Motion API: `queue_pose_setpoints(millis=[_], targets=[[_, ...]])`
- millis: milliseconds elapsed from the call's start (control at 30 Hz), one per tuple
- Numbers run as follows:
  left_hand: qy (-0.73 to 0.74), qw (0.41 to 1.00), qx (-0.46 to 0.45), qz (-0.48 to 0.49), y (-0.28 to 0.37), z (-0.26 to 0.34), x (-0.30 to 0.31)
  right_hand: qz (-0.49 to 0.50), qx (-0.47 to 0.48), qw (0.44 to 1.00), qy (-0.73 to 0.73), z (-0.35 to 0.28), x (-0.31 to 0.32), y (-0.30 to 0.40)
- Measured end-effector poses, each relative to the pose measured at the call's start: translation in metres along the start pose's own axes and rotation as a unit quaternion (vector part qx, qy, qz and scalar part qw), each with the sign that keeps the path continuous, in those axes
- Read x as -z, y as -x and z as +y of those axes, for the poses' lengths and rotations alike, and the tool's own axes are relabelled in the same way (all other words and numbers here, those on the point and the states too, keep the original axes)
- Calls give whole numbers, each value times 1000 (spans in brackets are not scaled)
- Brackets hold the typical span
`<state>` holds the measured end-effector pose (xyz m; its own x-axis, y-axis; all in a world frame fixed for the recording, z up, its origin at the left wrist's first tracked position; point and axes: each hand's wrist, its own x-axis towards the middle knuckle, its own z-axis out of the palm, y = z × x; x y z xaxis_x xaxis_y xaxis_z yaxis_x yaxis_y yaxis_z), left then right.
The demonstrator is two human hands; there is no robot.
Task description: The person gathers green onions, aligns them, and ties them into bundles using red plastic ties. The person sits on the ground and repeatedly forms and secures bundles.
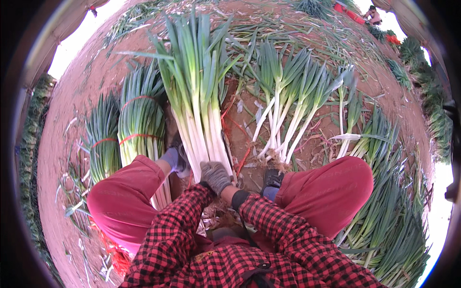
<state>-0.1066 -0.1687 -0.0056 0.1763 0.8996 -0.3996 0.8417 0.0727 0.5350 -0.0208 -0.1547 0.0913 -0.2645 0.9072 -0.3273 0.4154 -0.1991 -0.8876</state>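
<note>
My right hand (216, 178), in a grey knit glove, grips the lower white stalks of a loose sheaf of large Welsh onions (196, 108). The sheaf stands between my legs, its green leaves fanning away from me. My left arm (183, 212) reaches to the same spot, but my right hand and wrist hide the left hand, so its grip cannot be made out. Red twine (245, 158) lies on the soil just right of the sheaf. Farther right, several loose Welsh onions (284, 118) lie with their roots towards me.
Two tied onion bundles, a larger one (138, 118) and a smaller one (104, 140), lie at left. A long onion heap (381, 216) runs along my right side. Tangled red twine (119, 259) lies lower left. Leaf scraps (273, 28) litter the soil ahead. A person (374, 16) crouches far right.
</note>
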Motion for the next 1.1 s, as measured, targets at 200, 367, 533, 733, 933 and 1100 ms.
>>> queue_pose_setpoints(millis=[200,367,533,733,933,1100], targets=[[56,998,13,10,-3,-21,-20,-3,40,988,-146,-2,11,-26],[-1,999,28,-37,16,55,39,-289,21,957,-9,5,27,-86],[30,984,61,-163,-11,58,47,-521,218,755,334,-6,14,-130],[50,974,-88,-203,15,19,11,-469,80,834,280,2,0,-107],[98,968,-47,-228,1,38,29,-521,-81,831,177,-6,23,-119],[119,964,-23,-239,3,47,26,-514,-68,829,208,-10,25,-124]])
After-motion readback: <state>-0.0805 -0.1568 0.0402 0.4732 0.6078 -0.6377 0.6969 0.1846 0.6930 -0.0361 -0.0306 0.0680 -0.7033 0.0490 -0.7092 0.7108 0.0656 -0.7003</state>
